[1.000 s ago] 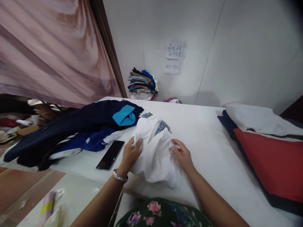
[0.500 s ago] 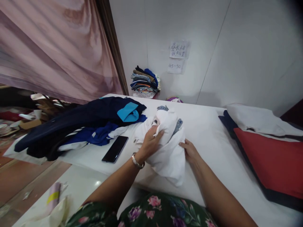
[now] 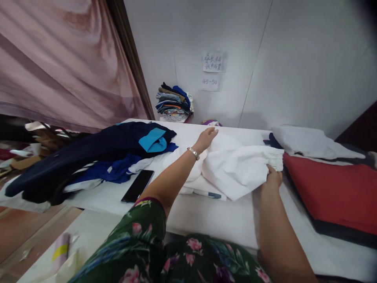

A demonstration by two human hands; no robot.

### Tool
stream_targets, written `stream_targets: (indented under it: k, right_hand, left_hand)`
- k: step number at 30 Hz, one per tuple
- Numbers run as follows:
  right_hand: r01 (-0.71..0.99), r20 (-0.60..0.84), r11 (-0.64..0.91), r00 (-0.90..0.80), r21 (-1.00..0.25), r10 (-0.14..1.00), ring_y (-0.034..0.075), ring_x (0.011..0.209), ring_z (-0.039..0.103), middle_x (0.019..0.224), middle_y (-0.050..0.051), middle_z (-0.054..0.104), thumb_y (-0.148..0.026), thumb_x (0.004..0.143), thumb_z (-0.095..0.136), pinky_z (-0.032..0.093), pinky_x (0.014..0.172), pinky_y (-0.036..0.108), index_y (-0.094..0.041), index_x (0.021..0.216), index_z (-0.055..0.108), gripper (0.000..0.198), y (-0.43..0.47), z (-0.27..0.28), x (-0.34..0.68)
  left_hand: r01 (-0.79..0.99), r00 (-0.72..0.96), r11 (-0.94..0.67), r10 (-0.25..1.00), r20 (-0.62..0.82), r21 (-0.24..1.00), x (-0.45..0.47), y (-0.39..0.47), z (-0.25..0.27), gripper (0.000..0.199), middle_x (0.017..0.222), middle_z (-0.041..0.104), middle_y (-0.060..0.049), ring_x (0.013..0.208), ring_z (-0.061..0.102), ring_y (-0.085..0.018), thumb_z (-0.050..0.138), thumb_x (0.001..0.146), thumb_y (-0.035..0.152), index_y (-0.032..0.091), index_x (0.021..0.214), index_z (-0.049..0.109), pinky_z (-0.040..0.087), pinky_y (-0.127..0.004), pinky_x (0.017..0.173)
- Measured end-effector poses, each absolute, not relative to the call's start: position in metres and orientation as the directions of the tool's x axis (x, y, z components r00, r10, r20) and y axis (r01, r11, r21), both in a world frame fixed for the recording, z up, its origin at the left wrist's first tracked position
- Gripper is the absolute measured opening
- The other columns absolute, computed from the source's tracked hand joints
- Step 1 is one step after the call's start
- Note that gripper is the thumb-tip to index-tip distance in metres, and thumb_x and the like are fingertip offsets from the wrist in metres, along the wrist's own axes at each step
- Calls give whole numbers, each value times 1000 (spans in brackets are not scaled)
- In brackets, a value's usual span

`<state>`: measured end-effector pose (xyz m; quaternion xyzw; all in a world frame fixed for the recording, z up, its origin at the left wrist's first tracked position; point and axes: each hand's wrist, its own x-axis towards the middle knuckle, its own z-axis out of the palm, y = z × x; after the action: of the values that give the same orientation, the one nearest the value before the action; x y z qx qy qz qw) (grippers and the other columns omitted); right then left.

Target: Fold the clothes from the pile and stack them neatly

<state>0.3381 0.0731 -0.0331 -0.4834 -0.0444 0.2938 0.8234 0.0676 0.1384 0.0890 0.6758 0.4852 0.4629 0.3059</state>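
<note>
White garment [image 3: 235, 169] has spread crosswise, gathered end [image 3: 276, 157] rightward.

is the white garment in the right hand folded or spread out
Partly spread, not neatly folded: the white garment extends sideways, loosely creased, its gathered end in the right hand.

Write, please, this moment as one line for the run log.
right grip: holds white garment by gathered end | left grip: at garment's far side, contact unclear | phone: on table, left of garment
</note>
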Motion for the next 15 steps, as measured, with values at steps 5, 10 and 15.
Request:
stream_targets:
  k: [5, 10, 15]
  right_hand:
    - [-492, -190, 398, 781, -774, 595, 17, 82, 67, 93, 0, 69, -3, 58, 63, 56, 80, 35, -17, 87, 60, 33, 73, -40, 327]
    - [-463, -148, 381, 768, -800, 623, 18, 87, 67, 97, 2, 68, -7, 62, 63, 56, 80, 35, -18, 86, 58, 27, 74, -42, 326]
    - [-450, -142, 376, 773, -810, 619, 19, 89, 67, 100, 3, 67, -8, 60, 65, 56, 78, 35, -19, 86, 56, 29, 75, -44, 325]
  left_hand:
    - [503, 31, -309, 940, 341, 807, 40, 104, 33, 33, 122, 65, -11, 114, 58, -22, 51, 90, 35, 16, 114, 64, 43, -36, 99]
    - [768, 40, -319, 889, 456, 555, -1, 46, -11, 30, 125, 63, -11, 120, 54, -25, 53, 88, 29, 18, 114, 63, 36, -45, 107]
    - [918, 7, -189, 887, 462, 350, -42, 5, -29, 30, 135, 56, -11, 131, 42, -30, 51, 88, 27, 20, 115, 62, 23, -55, 112]
